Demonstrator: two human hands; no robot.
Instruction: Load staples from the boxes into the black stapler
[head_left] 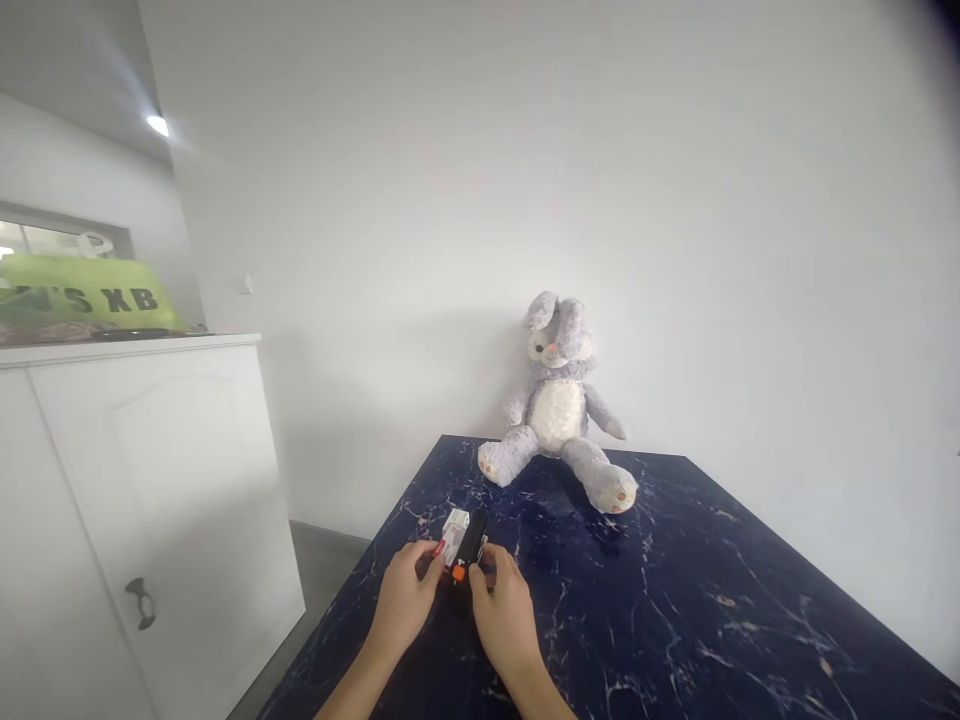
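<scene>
The left hand (407, 595) is pinched, thumb against fingers, on a white-and-red box (454, 528) at its one o'clock. The right hand (504, 605) looks clamped on a black stick-like item (473, 532) at its eleven o'clock, with an orange end (458, 573) towards the person. The box and the black item lie side by side, slanting towards one o'clock; whether they rest on the bench (675, 590) or sit just above it, I cannot tell.

As far as can be judged, both things are gathered between the hands and neither is released; whether the box is opened is too small to make out, so how much is left stays unclear.

Farther out, at one o'clock, a plush rabbit (557, 412) sits against the wall (375, 220); a white cabinet (202, 450) stands at ten o'clock, beyond the bench.
</scene>
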